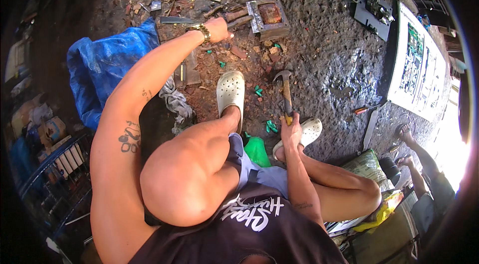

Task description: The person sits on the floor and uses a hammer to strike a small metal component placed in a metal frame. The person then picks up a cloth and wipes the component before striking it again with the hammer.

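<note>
I count one steel-headed claw hammer [286, 90] with a wooden handle, two cream perforated clogs [230, 92] and one gold-coloured wristband [203, 32]. There's one crumpled blue plastic sheet [110, 62].

A blue tarp [100, 64] and a grey rag [177, 106] lie left of the left grip [218, 30]; a red-handled tool [360, 111] lies right of the right grip [291, 129], with a white panel [410, 82] farther right.

The claw hammer [286, 92] has a dark metal head, brownish shaft and yellow butt; it is gripped near the butt, head pointing away; the dark brown bar [240, 22], gripped at one end, runs toward the squat block [270, 14] with a reddish-brown, grey-edged top.
</note>
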A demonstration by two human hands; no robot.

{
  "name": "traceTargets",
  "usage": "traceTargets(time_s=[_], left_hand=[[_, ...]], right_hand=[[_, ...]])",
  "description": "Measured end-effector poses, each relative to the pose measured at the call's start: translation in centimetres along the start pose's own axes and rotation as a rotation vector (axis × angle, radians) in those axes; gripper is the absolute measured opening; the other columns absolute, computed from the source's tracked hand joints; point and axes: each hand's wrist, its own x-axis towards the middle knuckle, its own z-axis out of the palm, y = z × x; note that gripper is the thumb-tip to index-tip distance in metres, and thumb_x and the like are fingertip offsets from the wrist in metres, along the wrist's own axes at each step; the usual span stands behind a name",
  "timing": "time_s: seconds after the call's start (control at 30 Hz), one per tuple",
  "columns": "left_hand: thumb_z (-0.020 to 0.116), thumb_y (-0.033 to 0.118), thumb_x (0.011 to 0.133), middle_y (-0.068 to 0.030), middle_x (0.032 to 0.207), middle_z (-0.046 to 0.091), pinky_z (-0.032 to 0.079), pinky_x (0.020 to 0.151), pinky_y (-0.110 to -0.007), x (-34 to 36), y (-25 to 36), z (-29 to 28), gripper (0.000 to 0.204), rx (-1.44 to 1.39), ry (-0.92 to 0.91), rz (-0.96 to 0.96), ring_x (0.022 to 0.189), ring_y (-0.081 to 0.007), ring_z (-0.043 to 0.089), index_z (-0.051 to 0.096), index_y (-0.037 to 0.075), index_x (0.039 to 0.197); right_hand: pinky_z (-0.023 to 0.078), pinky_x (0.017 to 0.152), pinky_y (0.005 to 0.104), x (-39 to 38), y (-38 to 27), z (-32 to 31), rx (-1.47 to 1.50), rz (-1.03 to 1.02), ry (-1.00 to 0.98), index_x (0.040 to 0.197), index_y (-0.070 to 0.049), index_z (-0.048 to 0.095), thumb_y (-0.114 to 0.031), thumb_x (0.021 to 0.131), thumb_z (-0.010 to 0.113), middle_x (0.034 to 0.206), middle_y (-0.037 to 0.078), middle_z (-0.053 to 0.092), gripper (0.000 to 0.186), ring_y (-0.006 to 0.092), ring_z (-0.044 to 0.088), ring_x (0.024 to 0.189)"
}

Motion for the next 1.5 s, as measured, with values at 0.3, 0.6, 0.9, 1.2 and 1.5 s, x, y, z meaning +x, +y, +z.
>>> traceTargets(time_s=[0.3, 0.6, 0.9, 1.2, 1.5], left_hand=[[0.069, 0.053, 0.093, -0.0292, 0.11, 0.071, 0.054, 0.094, -0.048, -0.7, 1.8, -1.1, 0.063, 0.104, 0.06, 0.012, 0.11, -0.0425, 0.068, 0.072, -0.01, 0.101], [0.071, 0.045, 0.092, -0.0297, 0.096, 0.072, 0.055, 0.086, -0.05, 0.8, -0.4, 1.2, 0.057, -0.035, 0.103, 0.05, 0.096, -0.0451, 0.069, 0.07, -0.012, 0.092], [0.067, 0.049, 0.096, -0.0233, 0.09, 0.073, 0.056, 0.075, -0.048, -0.3, -0.2, 1.8, 0.055, 0.098, 0.072, -0.009, 0.083, -0.0393, 0.071, 0.073, -0.006, 0.095], [0.063, 0.03, 0.1, -0.0189, 0.084, 0.071, 0.056, 0.071, -0.048, 1.2, -1.2, 3.5, 0.026, 0.29, 0.016, 0.18, 0.08, -0.0364, 0.071, 0.079, 0.01, 0.101], [0.071, 0.042, 0.095, -0.0245, 0.085, 0.072, 0.056, 0.077, -0.046, -1.6, -1.8, 1.7, 0.05, 0.24, -0.026, 0.084, 0.083, -0.0375, 0.071, 0.073, -0.008, 0.088]], right_hand=[[0.046, 0.055, 0.0406, -1.6, -7.9, -10.0, 0.265, -0.086, -0.016, 0.108, -0.004, 0.055, -0.029, 0.1, 0.066, 0.071, 0.012, 0.059, 0.029, 0.0232, 0.059, 0.059], [0.04, 0.038, 0.0276, -3.0, -20.5, -20.4, 1.054, -0.643, 0.404, 0.099, -0.003, 0.058, -0.027, 0.105, 0.055, 0.062, 0.002, 0.053, 0.025, 0.0117, 0.049, 0.044], [0.045, 0.045, 0.0279, 4.1, -19.3, -5.2, 0.638, -0.098, -0.561, 0.098, -0.01, 0.056, -0.028, 0.101, 0.065, 0.072, -0.001, 0.054, 0.021, 0.0085, 0.052, 0.055], [0.046, 0.051, 0.0306, -2.8, -27.3, -25.8, 1.141, -0.832, 0.574, 0.086, -0.004, 0.061, -0.039, 0.103, 0.055, 0.069, 0.007, 0.06, 0.039, 0.0165, 0.058, 0.056], [0.037, 0.036, 0.0259, 2.1, -16.3, -2.0, 0.566, -0.168, -0.496, 0.103, -0.005, 0.051, -0.018, 0.099, 0.066, 0.062, -0.002, 0.049, 0.02, 0.009, 0.049, 0.044]])
